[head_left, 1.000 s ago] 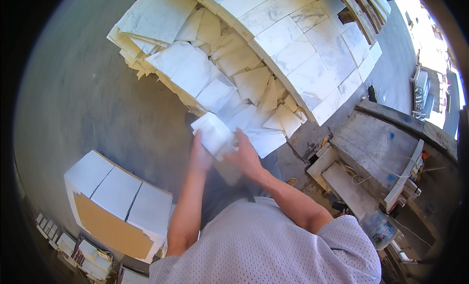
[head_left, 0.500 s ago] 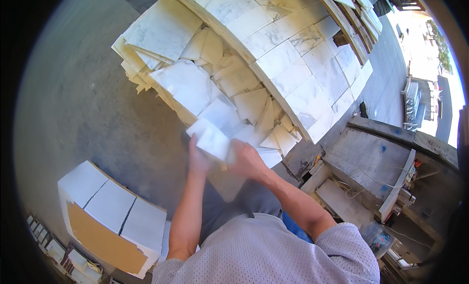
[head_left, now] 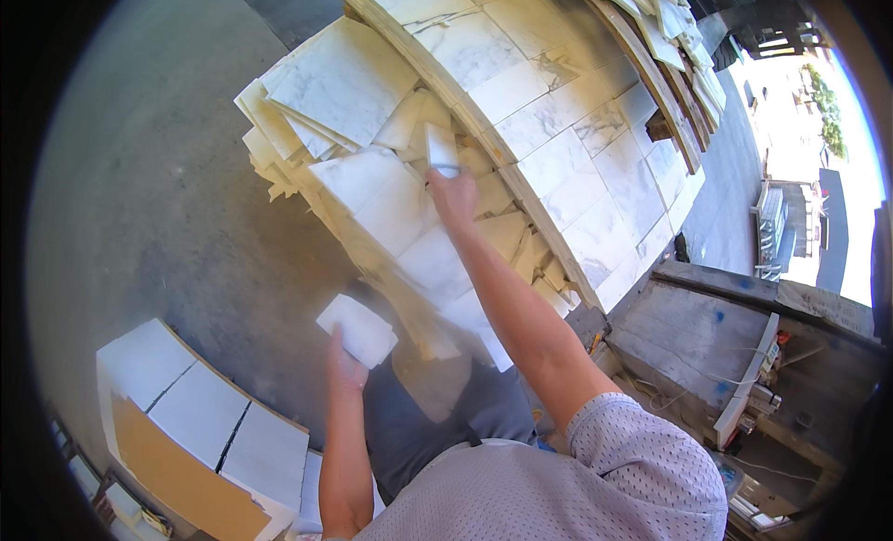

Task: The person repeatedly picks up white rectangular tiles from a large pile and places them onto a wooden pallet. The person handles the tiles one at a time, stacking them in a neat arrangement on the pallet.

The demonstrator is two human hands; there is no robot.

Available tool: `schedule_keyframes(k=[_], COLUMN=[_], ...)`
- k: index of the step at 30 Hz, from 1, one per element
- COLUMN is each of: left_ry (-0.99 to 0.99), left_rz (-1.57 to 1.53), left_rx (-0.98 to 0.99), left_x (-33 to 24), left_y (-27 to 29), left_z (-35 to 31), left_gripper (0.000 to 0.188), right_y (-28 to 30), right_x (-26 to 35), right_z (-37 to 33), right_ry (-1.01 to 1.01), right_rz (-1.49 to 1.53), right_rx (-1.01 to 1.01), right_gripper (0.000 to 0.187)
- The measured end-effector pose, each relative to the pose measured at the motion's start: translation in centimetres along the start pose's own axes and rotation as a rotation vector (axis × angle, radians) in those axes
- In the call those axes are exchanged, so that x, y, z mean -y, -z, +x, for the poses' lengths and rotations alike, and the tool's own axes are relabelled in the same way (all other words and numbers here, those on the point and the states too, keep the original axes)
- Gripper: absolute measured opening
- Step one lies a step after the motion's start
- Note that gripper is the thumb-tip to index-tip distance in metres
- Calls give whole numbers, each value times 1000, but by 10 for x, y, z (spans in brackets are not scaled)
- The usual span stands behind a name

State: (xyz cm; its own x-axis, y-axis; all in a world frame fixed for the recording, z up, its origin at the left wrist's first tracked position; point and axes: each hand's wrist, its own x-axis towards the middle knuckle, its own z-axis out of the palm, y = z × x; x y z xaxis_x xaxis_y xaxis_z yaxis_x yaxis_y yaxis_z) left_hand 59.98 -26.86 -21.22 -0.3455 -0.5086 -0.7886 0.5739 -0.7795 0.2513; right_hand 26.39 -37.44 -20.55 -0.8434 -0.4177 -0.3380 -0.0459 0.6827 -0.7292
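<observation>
My left hand [head_left: 347, 366] grips a small squarish white marble tile [head_left: 356, 329] by its lower edge, held out left of the heap; it may be more than one piece stacked. Reaching far forward, my right hand [head_left: 453, 195] is closed on a narrow white marble offcut [head_left: 441, 147] over the heap of broken pieces. That heap holds slabs and jagged scraps, among them a large slab [head_left: 349, 80] at the far end and another white slab [head_left: 372, 195] left of my right wrist.
A wooden rail [head_left: 465, 108] divides the heap from rows of laid, grey-veined marble tiles [head_left: 549, 122]. More stacked slabs [head_left: 665, 20] stand at the far right. White blocks with a tan side [head_left: 191, 401] are at the lower left. A grey workbench [head_left: 698, 322] is on the right.
My hands, close together at the tile before, have parted. The left has drawn back left with the tile, while the right has stretched forward over the heap and has a narrow offcut.
</observation>
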Motion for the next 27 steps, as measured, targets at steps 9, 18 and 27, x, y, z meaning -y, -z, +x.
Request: schedule_keyframes(k=[9, 18, 27], left_ry=[45, 165, 157], left_rz=[25, 55, 281], left_rx=[62, 181, 234], left_x=[21, 40, 85], left_y=[15, -56, -99], left_z=[-23, -18, -7], left_gripper=[48, 69, 51], right_y=[-2, 116, 164], right_x=[-23, -85, -95], right_z=[-8, -196, -192], right_ry=[277, -176, -194], right_rz=[-56, 283, 350], right_rx=[143, 836, 609], right_gripper=[50, 49, 46])
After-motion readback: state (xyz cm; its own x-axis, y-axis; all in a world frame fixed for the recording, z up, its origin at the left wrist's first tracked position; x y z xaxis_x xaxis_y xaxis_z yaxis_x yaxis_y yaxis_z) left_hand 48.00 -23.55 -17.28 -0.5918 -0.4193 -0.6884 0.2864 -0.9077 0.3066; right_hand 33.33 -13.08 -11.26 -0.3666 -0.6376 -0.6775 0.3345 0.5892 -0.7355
